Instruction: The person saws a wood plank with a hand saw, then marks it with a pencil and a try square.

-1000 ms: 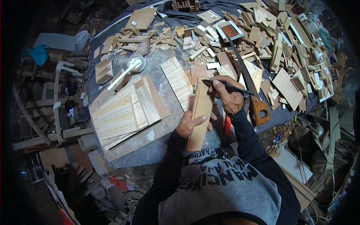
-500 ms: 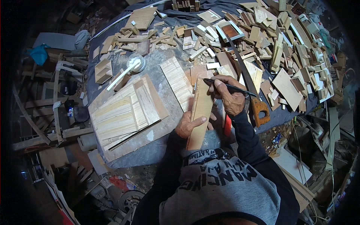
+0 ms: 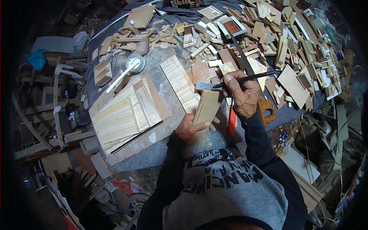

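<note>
My left hand [image 3: 188, 128] is closed around a long narrow wooden board [image 3: 207, 109], thumb across its face and fingertips showing past the right edge. The board stands tilted, its far end away from me. A slim black pointed tool [image 3: 251, 76] is gripped in my right hand [image 3: 243, 94], its tip just above the board's far end. Whether it is a pen or a blade I cannot make out. Close by that tip is a small pale flat piece [image 3: 205, 86]. A handsaw [image 3: 266, 110] with an orange-brown handle lies to the right, partly hidden by my right hand.
Stacked plywood panels [image 3: 126, 117] lie at the left, near a jar of white stuff [image 3: 137, 63] with a pale stick across it. Wood offcuts [image 3: 264, 34] heap over the table's far and right sides. Beside my right wrist lies a red object [image 3: 232, 122].
My right hand has risen slightly to the right with the black tool. The board's far end has come down toward me, and the pale piece behind it now shows.
</note>
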`<state>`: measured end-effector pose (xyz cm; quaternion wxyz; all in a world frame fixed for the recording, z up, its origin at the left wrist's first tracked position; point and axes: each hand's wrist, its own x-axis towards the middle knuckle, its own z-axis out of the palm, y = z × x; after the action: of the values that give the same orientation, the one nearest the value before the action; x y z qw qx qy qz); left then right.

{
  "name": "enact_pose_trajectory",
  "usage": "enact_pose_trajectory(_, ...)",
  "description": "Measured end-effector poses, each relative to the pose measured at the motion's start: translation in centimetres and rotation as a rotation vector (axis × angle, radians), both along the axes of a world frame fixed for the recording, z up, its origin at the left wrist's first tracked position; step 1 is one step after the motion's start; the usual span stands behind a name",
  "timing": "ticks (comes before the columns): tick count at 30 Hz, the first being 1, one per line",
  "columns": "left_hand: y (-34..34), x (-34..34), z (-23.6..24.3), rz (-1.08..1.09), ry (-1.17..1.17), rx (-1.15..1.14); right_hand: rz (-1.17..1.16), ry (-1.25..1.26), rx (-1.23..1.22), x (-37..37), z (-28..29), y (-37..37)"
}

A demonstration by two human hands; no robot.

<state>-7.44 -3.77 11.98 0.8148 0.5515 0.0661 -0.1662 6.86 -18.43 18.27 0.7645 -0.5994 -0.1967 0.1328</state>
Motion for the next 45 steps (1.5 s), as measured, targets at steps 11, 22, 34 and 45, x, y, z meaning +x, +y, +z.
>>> enact_pose_trajectory(11, 0.0, 0.1, 0.3, -0.033, 0.025, -0.015, 0.069, -0.007, -0.134, 0.4, -0.1, -0.8)
enact_pose_trajectory(22, 0.0, 0.3, 0.1, -0.048, 0.015, 0.009, 0.090, -0.019, -0.114, 0.8, -0.3, -1.0)
enact_pose_trajectory(34, -0.2, 0.5, -0.1, -0.026, -0.025, 0.066, 0.069, -0.024, -0.107, 0.8, -0.6, -1.0)
enact_pose_trajectory(45, -1.4, 1.1, -0.9, 0.219, -0.020, 0.480, -0.212, -0.056, -0.098, -1.1, -1.9, 0.0)
